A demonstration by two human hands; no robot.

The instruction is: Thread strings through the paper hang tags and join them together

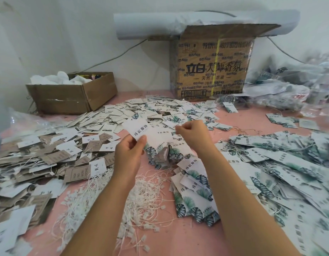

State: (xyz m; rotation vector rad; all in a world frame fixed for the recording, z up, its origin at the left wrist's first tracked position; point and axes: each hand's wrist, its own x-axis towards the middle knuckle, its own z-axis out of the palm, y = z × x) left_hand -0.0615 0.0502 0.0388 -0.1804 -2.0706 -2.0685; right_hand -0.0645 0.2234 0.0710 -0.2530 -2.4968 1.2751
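Observation:
My left hand (129, 149) pinches the near end of a white paper hang tag (136, 127) with dark printed characters, holding it up over the pink table. My right hand (192, 134) is raised beside it with fingers curled; whether a thin string is pinched in it I cannot tell. A heap of white strings with small plastic ends (141, 196) lies on the table between my forearms. White tags with green leaf prints (195, 183) are stacked just right of the strings.
Brown and white tags (49, 157) cover the left side, leaf-print tags (289, 163) the right, and more tags (160, 109) lie behind. A low open carton (71, 97) stands back left, a tall printed carton (211, 71) back centre, plastic bags (289, 85) back right.

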